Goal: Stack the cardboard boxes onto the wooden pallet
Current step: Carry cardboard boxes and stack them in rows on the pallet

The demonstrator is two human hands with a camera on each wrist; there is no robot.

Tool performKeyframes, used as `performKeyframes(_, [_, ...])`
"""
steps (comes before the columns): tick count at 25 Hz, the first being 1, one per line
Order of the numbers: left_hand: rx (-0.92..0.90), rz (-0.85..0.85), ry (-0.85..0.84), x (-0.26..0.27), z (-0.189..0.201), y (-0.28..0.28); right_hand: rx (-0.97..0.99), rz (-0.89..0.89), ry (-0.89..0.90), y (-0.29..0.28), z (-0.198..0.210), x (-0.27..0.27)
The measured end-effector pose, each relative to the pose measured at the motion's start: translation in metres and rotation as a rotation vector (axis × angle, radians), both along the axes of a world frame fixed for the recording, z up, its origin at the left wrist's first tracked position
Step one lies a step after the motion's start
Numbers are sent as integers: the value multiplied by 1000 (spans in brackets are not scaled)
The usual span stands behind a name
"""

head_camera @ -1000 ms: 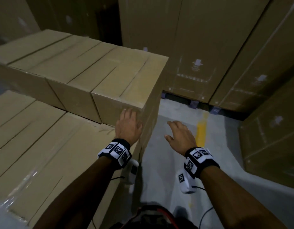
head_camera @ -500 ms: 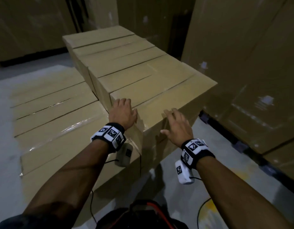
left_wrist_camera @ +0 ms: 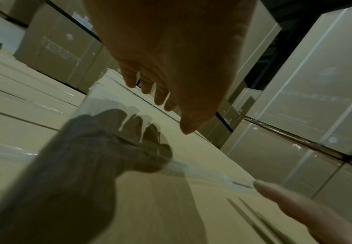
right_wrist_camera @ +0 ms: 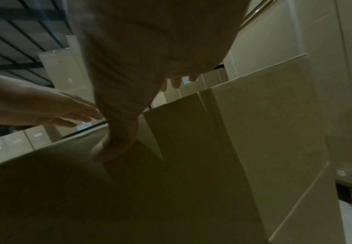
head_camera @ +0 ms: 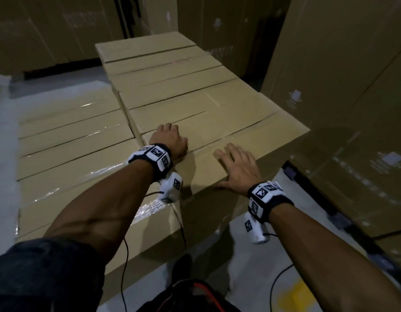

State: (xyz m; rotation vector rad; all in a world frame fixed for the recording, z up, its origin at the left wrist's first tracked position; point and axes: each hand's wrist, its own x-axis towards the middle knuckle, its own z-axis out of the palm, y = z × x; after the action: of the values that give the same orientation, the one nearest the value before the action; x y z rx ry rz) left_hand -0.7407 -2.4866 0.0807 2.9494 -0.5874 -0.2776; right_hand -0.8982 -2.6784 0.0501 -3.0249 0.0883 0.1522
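Two tiers of brown cardboard boxes are seen. The upper row [head_camera: 163,70] holds about five, counted by their seams, laid side by side from near to far. The lower tier [head_camera: 66,154], left of it, is partly covered in glossy plastic wrap. The left hand [head_camera: 170,140] is laid flat, fingers straight, on the near box [head_camera: 240,131] at its left corner. The right hand [head_camera: 237,167] is spread flat on the same top, near its edge. Nothing is grasped by either grip. Grey floor [head_camera: 251,255] lies open to the right. No pallet is visible.
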Motion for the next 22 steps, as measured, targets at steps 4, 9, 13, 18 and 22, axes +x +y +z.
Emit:
performKeyframes(4, [28,-7,15,40,-4,-11,-6,39,58,-8,-14,14])
performKeyframes(9, [42,8,27,58,-18,-23,-28,51,54,-11,-18,16])
performKeyframes(13, [31,4,1,61,-23,-35,-15,50,39,-12,-20,17])
performKeyframes(18, [-15,14,0,65,-26,-40,-8,53,17,-13,-21,17])
performKeyframes(22, [-71,52,25,71,-27,-42,1,45,10,-12,-22,17])
